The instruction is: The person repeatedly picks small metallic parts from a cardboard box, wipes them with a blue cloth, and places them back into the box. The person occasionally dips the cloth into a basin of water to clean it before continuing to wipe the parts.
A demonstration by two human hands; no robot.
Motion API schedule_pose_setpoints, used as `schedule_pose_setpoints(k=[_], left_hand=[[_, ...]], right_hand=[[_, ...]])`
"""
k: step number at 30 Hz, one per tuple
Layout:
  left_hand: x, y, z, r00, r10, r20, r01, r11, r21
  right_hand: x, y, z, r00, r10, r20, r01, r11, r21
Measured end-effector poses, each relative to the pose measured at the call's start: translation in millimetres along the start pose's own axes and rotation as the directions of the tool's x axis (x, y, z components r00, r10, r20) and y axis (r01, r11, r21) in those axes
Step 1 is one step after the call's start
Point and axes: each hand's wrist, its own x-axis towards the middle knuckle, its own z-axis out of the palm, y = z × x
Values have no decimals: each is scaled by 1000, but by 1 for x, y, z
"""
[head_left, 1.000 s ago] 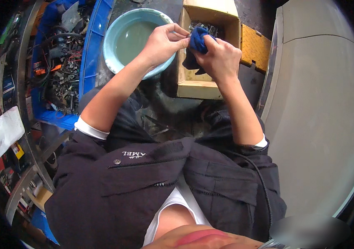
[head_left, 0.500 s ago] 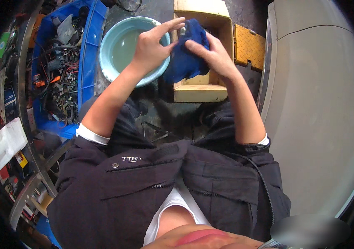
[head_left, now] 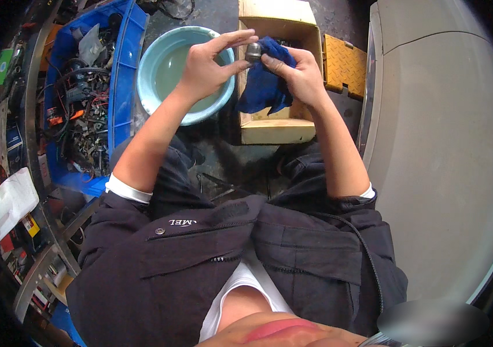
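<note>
Over the gap between the basin and the box, my right hand (head_left: 304,78) grips a crumpled blue cloth (head_left: 267,89). A small round grey metal part (head_left: 253,52) pokes out at the cloth's left side, by my right thumb. What lies inside the cloth is hidden. My left hand (head_left: 206,68) is open beside the metal part, fingers stretched out above it and thumb below. Whether its fingertips touch the part I cannot tell.
A light blue basin (head_left: 145,87) of cloudy liquid stands left of an open cardboard box (head_left: 278,133). Farther left, a blue crate (head_left: 120,92) holds jumbled parts and wires. A yellow step plate (head_left: 344,63) and a beige panel (head_left: 443,133) are at the right.
The blue cloth has turned and dropped lower, baring more of the metal part. My right hand has shifted slightly down and right; my left hand has barely moved.
</note>
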Motion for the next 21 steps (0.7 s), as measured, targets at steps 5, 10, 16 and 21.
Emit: schedule_pose_setpoints(k=[5,10,16,21], left_hand=[[1,-8,-7,986,165,28,-167,968,190],[1,0,-9,932,345,113,-348,759,550],[-1,-7,-6,910,402,107,-398,766,504],[4,-5,-7,908,414,66,-403,821,403]], right_hand=[[4,0,-1,999,-33,43,35,998,-55],[2,-1,11,995,-69,-76,38,934,-355],[6,1,12,997,-61,-37,38,895,-444],[1,-4,15,985,-111,-129,77,967,-243]])
